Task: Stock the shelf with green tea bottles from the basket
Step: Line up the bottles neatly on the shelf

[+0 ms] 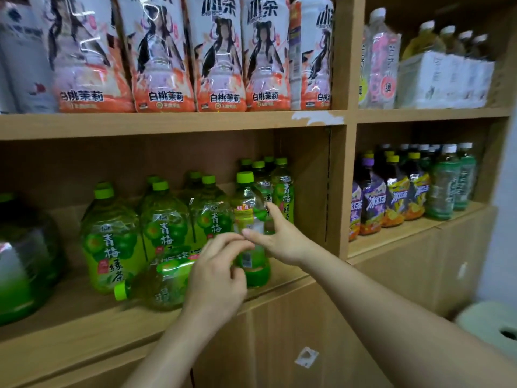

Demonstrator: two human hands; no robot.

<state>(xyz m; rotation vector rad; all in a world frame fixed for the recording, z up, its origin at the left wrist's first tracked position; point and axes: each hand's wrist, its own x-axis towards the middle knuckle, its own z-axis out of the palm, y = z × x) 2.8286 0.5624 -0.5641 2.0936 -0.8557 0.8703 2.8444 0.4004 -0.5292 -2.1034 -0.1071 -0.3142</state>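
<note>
An upright green tea bottle (249, 208) with a lime cap stands at the front of the lower shelf (279, 292). My right hand (282, 240) cradles it loosely: the thumb crosses its label and the forefinger runs up its right side. My left hand (219, 278) hovers in front of it with fingers curled, the fingertips at the bottle's label, holding nothing. Another green tea bottle (156, 287) lies on its side just left of my left hand, cap towards me. Large green tea bottles (112, 239) stand behind in rows. The basket is out of view.
Peach jasmine tea bottles (165, 57) fill the shelf above. A wooden upright (340, 191) closes the bay on the right; beyond it stand purple, yellow and green bottles (397, 189). A big blurred green bottle (25, 261) is at far left. Cabinet doors (293, 345) lie below.
</note>
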